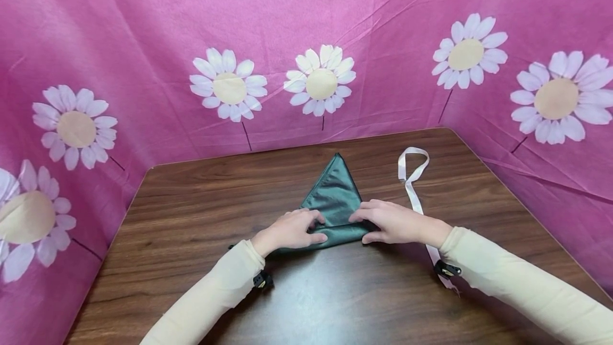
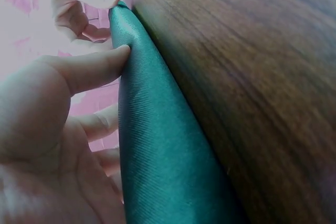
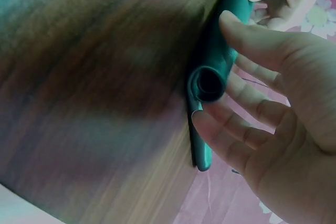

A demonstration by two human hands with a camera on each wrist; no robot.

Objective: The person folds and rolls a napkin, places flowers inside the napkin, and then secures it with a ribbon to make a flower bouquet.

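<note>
A shiny dark green cloth [image 1: 335,193] lies on the table in a triangle, its tip pointing away from me. Its near edge is rolled into a tube [image 1: 342,235]; the hollow spiral end of this roll [image 3: 211,83] shows in the right wrist view. My left hand [image 1: 292,229] holds the roll left of the middle, thumb on the near side and fingers over the far side. Toward the right end, my right hand [image 1: 399,221] holds it the same way. In the left wrist view, the left thumb [image 2: 100,69] presses on the smooth green surface.
A white ribbon [image 1: 413,198] with a loop at its far end lies on the brown wooden table [image 1: 191,212], passing under the right forearm. Pink fabric with daisies [image 1: 268,15] hangs behind the table and along both sides.
</note>
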